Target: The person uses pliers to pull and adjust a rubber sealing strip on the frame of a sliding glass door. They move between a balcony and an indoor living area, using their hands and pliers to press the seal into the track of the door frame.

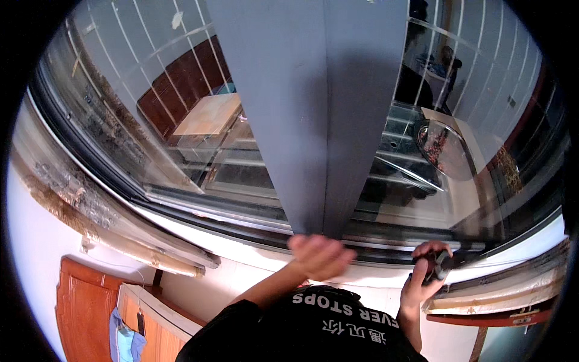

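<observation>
My left hand (321, 256) is held in front of the foot of the grey upright post (319, 120) that divides the window. Its fingers look stretched out and close together, blurred by motion, and I see nothing in them. Further right, my right hand (416, 283) is closed around a small, dark, rounded object (442, 264) near the window's lower frame. Thumb and fingers wrap about it, and its exact kind cannot be made out. A dark soft shadow falls on the post.
Glass panes with white bars stand on both sides of the post. Bunched curtains (108, 223) hang at the left, and more curtain fabric (500, 295) at the right. A reddish-brown wooden door (84, 308) and a wooden cabinet (158, 326) are at the lower left. Reflections show in the glass.
</observation>
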Demonstrator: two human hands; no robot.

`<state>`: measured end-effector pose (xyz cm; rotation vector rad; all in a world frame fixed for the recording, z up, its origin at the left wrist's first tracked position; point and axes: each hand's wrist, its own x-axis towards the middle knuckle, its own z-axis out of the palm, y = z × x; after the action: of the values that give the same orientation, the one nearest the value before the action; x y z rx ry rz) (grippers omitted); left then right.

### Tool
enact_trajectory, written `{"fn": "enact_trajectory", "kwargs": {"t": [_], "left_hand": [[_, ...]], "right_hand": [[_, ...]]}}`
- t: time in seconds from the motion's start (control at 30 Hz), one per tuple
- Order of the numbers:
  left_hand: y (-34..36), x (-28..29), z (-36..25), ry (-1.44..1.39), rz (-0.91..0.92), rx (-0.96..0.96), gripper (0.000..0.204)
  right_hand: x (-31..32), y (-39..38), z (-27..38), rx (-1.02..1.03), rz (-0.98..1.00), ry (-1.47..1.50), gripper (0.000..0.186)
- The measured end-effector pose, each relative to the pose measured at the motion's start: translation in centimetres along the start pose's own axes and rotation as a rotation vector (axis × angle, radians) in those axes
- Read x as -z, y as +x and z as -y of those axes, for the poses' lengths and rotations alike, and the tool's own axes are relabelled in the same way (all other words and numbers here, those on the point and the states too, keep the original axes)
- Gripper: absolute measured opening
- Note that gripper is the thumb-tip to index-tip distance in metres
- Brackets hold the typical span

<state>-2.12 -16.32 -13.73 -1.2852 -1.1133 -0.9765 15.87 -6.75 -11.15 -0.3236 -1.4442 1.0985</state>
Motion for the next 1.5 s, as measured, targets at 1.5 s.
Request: {"fn": "enact_trajectory", "kwargs": {"t": [1.5], "left_hand": [[-0.6,6.6,16.6,0.455,-0.051,0.65,0.083]], "right_hand": [[-4.8,1.9,-2.5,-0.077,-0.483,-0.278,0.055]]}}
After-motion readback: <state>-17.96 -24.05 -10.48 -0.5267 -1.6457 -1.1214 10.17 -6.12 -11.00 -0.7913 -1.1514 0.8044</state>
